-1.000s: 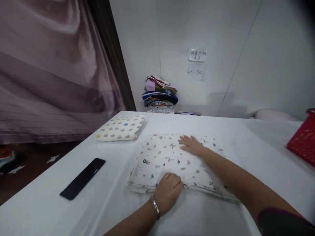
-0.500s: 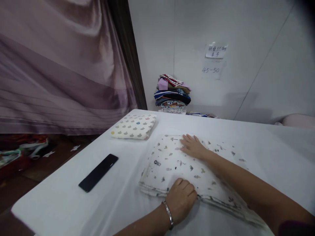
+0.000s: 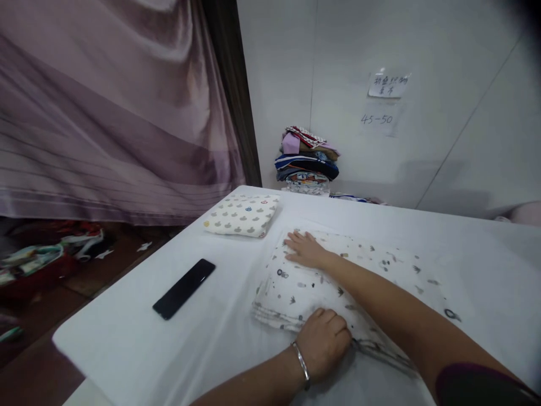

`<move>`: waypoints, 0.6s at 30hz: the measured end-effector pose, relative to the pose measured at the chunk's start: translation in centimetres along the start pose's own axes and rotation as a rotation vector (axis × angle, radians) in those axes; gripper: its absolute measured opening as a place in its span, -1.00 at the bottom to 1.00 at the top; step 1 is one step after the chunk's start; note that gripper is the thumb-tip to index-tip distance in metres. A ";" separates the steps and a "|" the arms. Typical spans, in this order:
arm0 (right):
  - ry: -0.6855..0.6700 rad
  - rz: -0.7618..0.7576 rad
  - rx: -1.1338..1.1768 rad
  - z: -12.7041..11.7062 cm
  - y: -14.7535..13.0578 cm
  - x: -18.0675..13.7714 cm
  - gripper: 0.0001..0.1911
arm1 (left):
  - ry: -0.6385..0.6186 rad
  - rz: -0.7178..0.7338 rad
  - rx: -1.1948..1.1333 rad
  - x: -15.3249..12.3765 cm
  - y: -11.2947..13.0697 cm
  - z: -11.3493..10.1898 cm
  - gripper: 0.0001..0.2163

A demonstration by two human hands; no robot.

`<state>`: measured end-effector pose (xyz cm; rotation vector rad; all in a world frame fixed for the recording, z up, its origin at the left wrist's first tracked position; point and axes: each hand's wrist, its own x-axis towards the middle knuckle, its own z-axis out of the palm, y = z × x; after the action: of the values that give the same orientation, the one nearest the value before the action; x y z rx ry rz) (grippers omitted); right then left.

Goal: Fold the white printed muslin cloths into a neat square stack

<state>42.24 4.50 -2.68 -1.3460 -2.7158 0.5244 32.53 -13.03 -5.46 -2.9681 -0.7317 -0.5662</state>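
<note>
A white printed muslin cloth (image 3: 313, 282), folded in layers, lies on the table before me. My left hand (image 3: 323, 344), with a silver bangle at the wrist, is closed on the cloth's near edge; its fingertips are hidden beneath the knuckles. Across the far left part of the cloth, my right hand (image 3: 306, 250) rests flat with its fingers spread. The right forearm passes over the cloth and covers some of its right side.
A folded cloth with a grey print (image 3: 243, 214) lies at the table's far left corner. Nearer stands no object but a black phone (image 3: 185, 288), lying flat on the white table (image 3: 127, 344). Behind the table is a stack of folded textiles (image 3: 307, 160) against the wall.
My right hand has slid left over the cloth towards its far left corner. My left hand keeps its hold on the near edge. The view has turned slightly left.
</note>
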 end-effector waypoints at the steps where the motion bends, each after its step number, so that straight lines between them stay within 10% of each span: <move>1: -0.023 0.005 -0.002 0.2 -0.3 0.4 -0.20 | -0.010 -0.006 -0.009 0.0 -0.1 0.1 -0.92; 7: 0.019 0.072 0.109 -0.2 0.0 -1.0 -0.21 | -0.071 -0.018 -0.058 0.0 -0.6 -0.2 -0.94; 18: 0.128 0.494 -0.042 -1.0 8.7 -19.1 -0.31 | -0.055 -0.024 -0.100 0.8 -0.5 -1.0 -0.94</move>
<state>60.83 -5.28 -2.87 -1.9956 -2.2968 0.3896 32.57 -12.37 -4.27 -3.0822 -0.7664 -0.5406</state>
